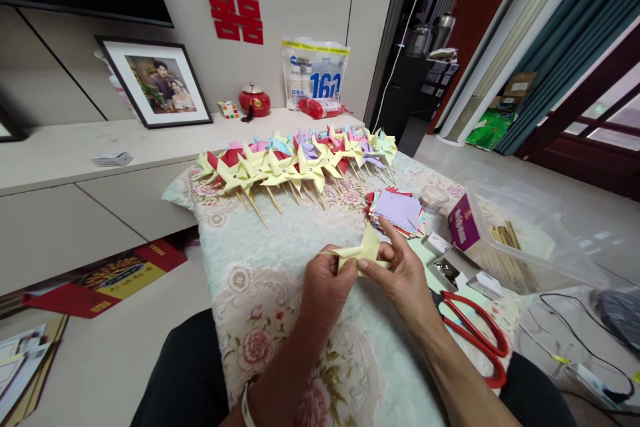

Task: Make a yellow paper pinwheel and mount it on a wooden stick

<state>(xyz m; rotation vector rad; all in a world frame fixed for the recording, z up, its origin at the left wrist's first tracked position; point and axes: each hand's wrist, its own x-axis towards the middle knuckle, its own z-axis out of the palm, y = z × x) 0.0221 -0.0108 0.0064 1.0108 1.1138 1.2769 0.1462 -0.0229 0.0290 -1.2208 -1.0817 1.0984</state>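
A pale yellow folded paper piece [361, 252] is pinched between both hands above the floral tablecloth [260, 280]. My left hand [324, 287] grips its left end with thumb and fingers. My right hand [400, 273] holds its right side, index finger stretched up over the fold. Just beyond the hands lies a stack of coloured paper squares [397, 210]. Further back, a row of several finished paper pinwheels on wooden sticks [300, 160] lies across the table.
Red-handled scissors [475, 337] lie to the right of my right arm. A clear plastic box with wooden sticks [520, 240], a purple box [463, 223] and a small round jar [433, 198] stand at the right. A low cabinet [75, 167] with a framed photo [157, 83] runs behind.
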